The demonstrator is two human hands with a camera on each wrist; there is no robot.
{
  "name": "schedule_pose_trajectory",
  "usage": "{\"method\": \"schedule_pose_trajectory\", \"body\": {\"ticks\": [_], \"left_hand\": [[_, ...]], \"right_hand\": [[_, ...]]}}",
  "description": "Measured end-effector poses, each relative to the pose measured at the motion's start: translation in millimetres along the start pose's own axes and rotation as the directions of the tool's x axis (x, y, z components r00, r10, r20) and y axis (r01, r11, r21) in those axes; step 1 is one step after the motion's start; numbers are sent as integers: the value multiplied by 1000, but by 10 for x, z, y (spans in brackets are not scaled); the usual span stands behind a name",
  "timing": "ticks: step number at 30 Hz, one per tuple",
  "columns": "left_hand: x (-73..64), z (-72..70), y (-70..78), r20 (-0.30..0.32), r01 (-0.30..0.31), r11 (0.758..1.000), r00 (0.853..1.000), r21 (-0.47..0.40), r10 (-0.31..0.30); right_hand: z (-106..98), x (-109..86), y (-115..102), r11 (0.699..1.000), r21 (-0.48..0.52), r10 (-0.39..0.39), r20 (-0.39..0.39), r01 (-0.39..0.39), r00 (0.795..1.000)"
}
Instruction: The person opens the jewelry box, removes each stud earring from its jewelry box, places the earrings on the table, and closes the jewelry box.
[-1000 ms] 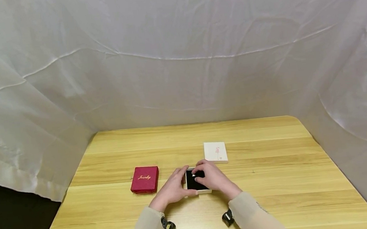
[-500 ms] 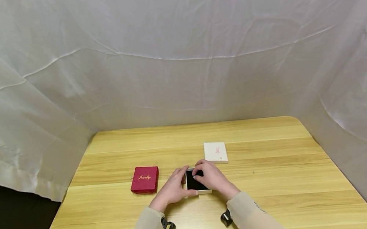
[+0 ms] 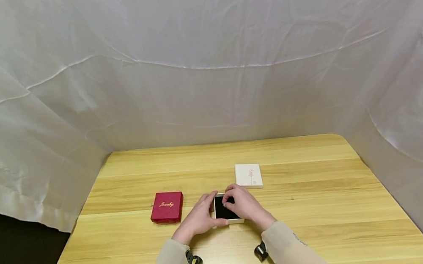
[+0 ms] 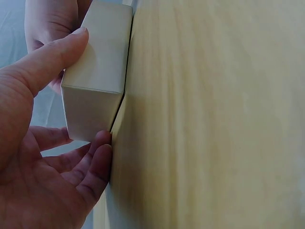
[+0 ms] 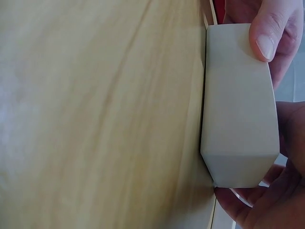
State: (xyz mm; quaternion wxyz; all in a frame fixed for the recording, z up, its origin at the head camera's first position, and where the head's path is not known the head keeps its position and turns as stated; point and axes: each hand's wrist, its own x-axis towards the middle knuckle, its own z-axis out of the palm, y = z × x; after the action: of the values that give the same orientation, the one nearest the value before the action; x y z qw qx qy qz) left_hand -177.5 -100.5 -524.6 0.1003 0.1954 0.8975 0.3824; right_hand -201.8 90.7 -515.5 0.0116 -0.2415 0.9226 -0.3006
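Observation:
A small white open-topped box with a black insert lies near the middle of the table. My left hand grips its left side, thumb on the near wall and fingers around the far left corner. In the left wrist view that thumb presses the box's pale wall. My right hand bends over the box from the right. Its thumb and forefinger pinch a tiny shiny piece of jewelry above the insert, mostly hidden by the fingertips. The right wrist view shows the box's outer wall, not the pinch.
A red box with gold "Jewelry" lettering stands to the left. A white lid with a pink flower print lies behind the right hand. Tiny items lie on the wooden table, one beside the red box and one at right. Pale curtains surround the table.
The gold star-like piece seen at the right fingertips a second ago is now almost hidden between them. The right hand has shifted very slightly; the left hand and box stay put.

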Motion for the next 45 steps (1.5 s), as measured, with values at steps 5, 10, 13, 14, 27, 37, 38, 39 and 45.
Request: {"method": "schedule_pose_trajectory", "body": {"ticks": [5, 10, 13, 14, 27, 37, 38, 39, 45], "left_hand": [[-2, 0, -2, 3, 6, 1000, 1000, -5, -5], [-4, -8, 10, 3, 5, 1000, 1000, -10, -5], [-3, -11, 14, 4, 5, 1000, 1000, -10, -5], [-3, -11, 15, 5, 5, 1000, 1000, -10, -5], [2, -2, 16, -5, -10, 1000, 1000, -1, 10], [5, -2, 26, -6, 7, 1000, 1000, -23, -7], [3, -2, 28, -5, 11, 1000, 1000, -21, -11], [-1, -2, 30, -5, 14, 1000, 1000, -19, -14], [-14, 3, 36, 0, 28, 999, 1000, -23, -28]], "right_hand": [[-4, -11, 2, 1000, -2, -12, -1, 12, 1000], [-14, -24, 0, 1000, 1, -13, 2, 13, 1000], [-38, -42, -17, 1000, 12, 1, 6, -1, 1000], [-47, -50, -22, 1000, 17, 6, 6, -6, 1000], [-230, -198, -4, 993, 101, 59, -52, -53, 997], [-449, -412, 247, 984, 117, 150, -122, -136, 981], [-474, -438, 282, 982, 117, 162, -125, -148, 979], [-499, -463, 317, 980, 116, 174, -125, -160, 977], [-666, -611, 492, 967, 123, 240, -136, -224, 961]]}}
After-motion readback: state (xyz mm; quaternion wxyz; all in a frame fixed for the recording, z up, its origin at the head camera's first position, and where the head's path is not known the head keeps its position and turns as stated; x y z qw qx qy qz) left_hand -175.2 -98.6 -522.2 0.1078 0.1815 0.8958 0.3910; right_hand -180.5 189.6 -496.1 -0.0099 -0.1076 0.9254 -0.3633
